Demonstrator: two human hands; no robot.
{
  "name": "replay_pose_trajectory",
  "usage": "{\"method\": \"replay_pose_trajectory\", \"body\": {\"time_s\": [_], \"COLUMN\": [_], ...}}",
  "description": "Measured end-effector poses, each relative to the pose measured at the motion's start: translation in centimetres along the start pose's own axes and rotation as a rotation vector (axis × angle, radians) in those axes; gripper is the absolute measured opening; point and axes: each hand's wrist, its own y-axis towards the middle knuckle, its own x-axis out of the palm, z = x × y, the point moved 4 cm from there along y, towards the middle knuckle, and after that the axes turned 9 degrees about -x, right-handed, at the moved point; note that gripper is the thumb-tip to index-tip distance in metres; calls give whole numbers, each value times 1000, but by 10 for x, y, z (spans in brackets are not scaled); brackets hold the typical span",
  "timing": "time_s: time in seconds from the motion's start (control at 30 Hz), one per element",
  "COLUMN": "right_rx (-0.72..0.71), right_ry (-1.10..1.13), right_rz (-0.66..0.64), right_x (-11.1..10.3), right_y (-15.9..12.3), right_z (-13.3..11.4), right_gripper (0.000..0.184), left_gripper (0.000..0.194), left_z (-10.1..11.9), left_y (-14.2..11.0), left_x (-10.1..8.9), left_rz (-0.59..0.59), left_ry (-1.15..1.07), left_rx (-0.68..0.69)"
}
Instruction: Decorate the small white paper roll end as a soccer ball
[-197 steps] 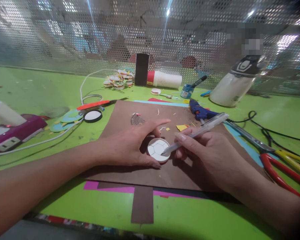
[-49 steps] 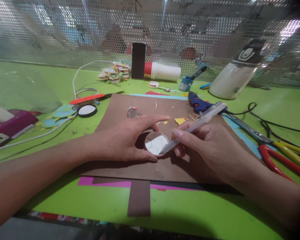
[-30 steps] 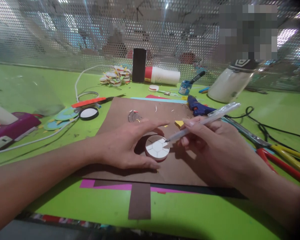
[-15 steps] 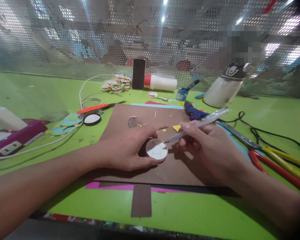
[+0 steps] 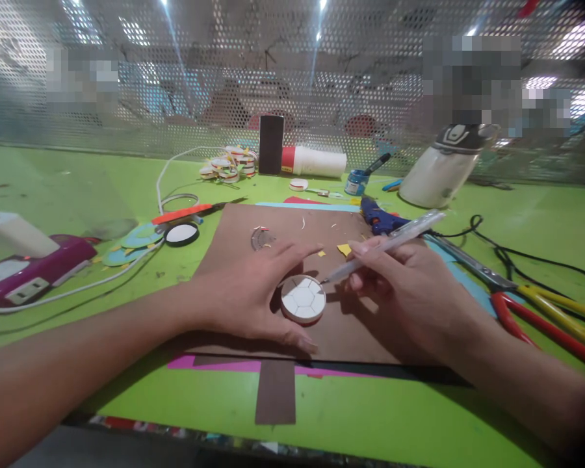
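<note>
A small white round disc (image 5: 303,299) with drawn hexagon lines lies on a brown paper sheet (image 5: 351,325). My left hand (image 5: 246,292) curls round the disc, thumb near its lower edge and forefinger stretched past its top. My right hand (image 5: 409,292) pinches a clear pen (image 5: 390,242), slanted up to the right. The pen's tip hovers just off the disc's upper right edge.
A blue glue gun (image 5: 377,220), scissors with red and yellow handles (image 5: 526,305) and black cords lie to the right. A white bottle (image 5: 441,172), paint pot (image 5: 357,182), white tube (image 5: 314,161), dark box (image 5: 271,144), paper rings and a purple power strip (image 5: 29,276) ring the sheet. A perforated metal screen closes the back.
The disc has been turned a little under my left hand. The pen's tip has come off the disc's face and now sits just beside its upper right edge.
</note>
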Motion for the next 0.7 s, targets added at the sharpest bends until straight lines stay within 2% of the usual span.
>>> {"method": "replay_pose_trajectory", "body": {"time_s": [0.13,0.23,0.33,0.4,0.53,0.7], "right_rx": [-3,5,15,10,-8,0], "right_ry": [-15,-28,-25,-20,-46,-33], "right_rz": [-35,-64,-85,-97,-106,-114], "right_x": [2,3,4,4,3,3], "right_y": [0,-1,-2,-1,0,-2], "right_z": [0,0,1,2,4,6], "right_gripper": [38,41,44,45,45,44], "left_gripper": [96,88,92,99,93,105], "left_z": [4,4,2,-1,-7,-3], "left_y": [0,-1,-3,-5,-5,1], "left_x": [-1,-3,-4,-4,-7,-7], "left_rz": [33,-15,-104,-119,-49,-20], "left_ry": [-25,-99,-126,-116,-95,-44], "left_rx": [-14,25,132,172,108,-2]}}
